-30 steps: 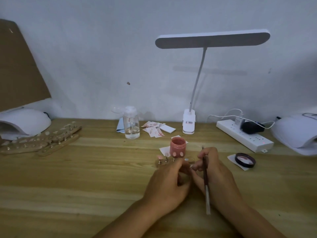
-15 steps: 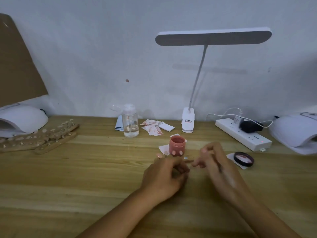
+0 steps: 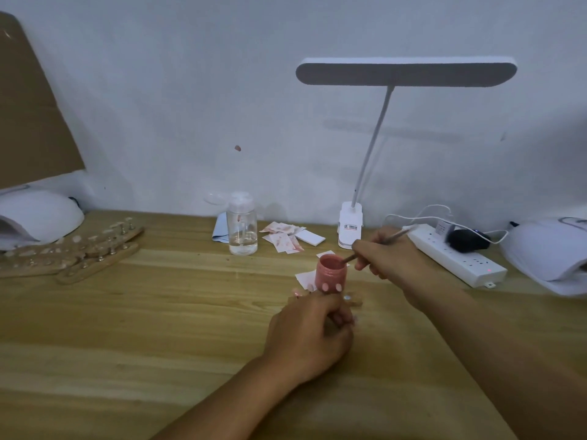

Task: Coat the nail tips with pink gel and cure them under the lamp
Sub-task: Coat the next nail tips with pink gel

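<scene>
An open jar of pink gel [image 3: 330, 274] stands mid-table. My right hand [image 3: 386, 257] holds a thin brush [image 3: 394, 238], whose tip dips into the jar's mouth. Just in front of the jar lies a wooden strip with nail tips [image 3: 351, 300], mostly hidden under my left hand [image 3: 313, 335]. That hand's fingers are curled round the strip. A white curing lamp [image 3: 552, 254] sits at the right edge, another white curing lamp [image 3: 35, 217] at the far left.
Several wooden strips with nail tips [image 3: 73, 255] lie at the left. A clear pump bottle [image 3: 242, 228], stained wipes [image 3: 284, 238], a clip-on desk lamp [image 3: 349, 230] and a white power strip [image 3: 457, 257] line the back. Brown cardboard [image 3: 28, 122] leans on the wall.
My right hand lifted the brush away from the strip, swung it back and to the right, and put its tip into the gel jar. The left hand stayed on the strip.
</scene>
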Demonstrator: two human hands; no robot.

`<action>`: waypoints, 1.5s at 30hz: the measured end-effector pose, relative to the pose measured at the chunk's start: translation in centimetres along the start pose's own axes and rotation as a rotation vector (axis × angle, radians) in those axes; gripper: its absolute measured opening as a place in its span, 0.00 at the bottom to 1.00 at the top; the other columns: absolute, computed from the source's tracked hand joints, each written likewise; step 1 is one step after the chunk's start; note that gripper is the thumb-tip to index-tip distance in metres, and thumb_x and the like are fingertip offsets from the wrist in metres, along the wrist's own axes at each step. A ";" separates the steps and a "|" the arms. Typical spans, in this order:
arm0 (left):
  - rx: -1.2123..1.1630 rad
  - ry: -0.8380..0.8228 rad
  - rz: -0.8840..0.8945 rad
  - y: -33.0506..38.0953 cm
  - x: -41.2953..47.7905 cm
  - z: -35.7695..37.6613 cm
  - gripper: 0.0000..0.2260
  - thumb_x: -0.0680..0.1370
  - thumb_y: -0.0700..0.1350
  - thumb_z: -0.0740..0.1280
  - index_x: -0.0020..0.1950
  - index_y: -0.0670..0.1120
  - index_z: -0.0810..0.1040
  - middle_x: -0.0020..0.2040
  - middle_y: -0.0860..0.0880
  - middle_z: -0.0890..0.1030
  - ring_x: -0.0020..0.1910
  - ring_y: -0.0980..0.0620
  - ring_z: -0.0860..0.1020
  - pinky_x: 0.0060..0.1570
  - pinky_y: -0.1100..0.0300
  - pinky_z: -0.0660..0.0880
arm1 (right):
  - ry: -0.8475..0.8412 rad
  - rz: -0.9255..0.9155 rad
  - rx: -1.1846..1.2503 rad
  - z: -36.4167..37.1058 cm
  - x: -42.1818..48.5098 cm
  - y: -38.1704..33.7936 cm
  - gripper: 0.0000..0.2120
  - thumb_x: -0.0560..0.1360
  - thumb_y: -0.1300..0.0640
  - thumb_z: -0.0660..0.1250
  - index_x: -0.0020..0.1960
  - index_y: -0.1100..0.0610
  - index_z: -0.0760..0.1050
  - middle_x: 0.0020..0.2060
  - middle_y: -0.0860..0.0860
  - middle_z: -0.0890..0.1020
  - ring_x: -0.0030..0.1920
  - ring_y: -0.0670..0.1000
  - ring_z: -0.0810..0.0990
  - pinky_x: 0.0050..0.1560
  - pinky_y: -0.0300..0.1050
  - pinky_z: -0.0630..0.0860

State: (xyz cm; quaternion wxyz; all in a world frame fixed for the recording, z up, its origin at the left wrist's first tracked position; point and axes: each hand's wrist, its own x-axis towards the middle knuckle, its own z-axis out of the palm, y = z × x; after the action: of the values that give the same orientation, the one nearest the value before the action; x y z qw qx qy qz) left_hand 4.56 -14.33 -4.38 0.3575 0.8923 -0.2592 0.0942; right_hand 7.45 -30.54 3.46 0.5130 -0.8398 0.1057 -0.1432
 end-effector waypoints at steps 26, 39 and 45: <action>-0.017 -0.043 -0.073 -0.3 0.6 -0.2 0.06 0.74 0.56 0.70 0.50 0.62 0.81 0.42 0.67 0.78 0.50 0.62 0.76 0.44 0.62 0.70 | -0.052 0.038 0.526 -1.5 -8.5 4.2 0.09 0.74 0.53 0.69 0.43 0.59 0.79 0.35 0.54 0.84 0.29 0.47 0.75 0.32 0.37 0.74; -0.072 -0.043 -0.106 -0.5 0.8 -0.4 0.03 0.73 0.55 0.73 0.43 0.64 0.81 0.44 0.71 0.80 0.47 0.64 0.75 0.44 0.62 0.70 | -0.054 -0.064 0.260 -0.6 -8.8 4.6 0.10 0.76 0.63 0.67 0.44 0.70 0.69 0.28 0.59 0.81 0.26 0.47 0.75 0.27 0.35 0.72; -0.054 -0.060 -0.098 -0.2 0.7 -0.5 0.09 0.73 0.55 0.73 0.37 0.68 0.77 0.43 0.74 0.79 0.47 0.66 0.75 0.42 0.63 0.68 | -0.043 -0.061 0.225 -0.7 -9.0 4.4 0.09 0.76 0.64 0.67 0.43 0.68 0.69 0.27 0.57 0.81 0.26 0.47 0.74 0.27 0.36 0.72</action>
State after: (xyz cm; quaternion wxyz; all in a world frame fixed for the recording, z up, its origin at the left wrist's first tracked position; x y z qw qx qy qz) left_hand 5.30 -14.11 -3.89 0.3778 0.8963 -0.2282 0.0430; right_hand -1.33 -30.23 -1.35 0.6016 -0.7825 0.0524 -0.1517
